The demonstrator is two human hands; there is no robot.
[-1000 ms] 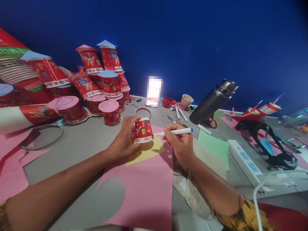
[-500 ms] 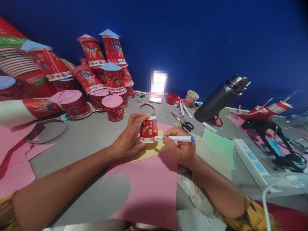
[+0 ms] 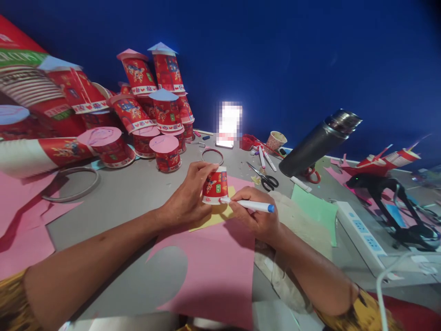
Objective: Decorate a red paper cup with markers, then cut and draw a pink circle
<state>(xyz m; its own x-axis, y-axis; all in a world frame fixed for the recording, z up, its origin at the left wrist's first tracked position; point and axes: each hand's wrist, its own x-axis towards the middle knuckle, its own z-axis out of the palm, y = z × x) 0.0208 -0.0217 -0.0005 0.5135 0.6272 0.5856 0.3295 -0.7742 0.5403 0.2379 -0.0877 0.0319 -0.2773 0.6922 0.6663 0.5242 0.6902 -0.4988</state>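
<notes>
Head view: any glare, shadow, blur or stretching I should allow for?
Head view: the screen is blown out white and pixelated; head view: the cup in the left hand and the marker in the right hand look fairly sharp, with a soft shadow on the pink paper below; head view: the flask leans outward, possibly wide-angle stretch, and the far right edge looks smeared.

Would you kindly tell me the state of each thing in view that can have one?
Red cup: upside down, in left hand
White marker: uncapped, in right hand
Phone: screen lit
Scissors: lying unheld
Black flask: standing unheld
Power strip: two blue sockets unused
Pink paper: cut, with a curved notch
</notes>
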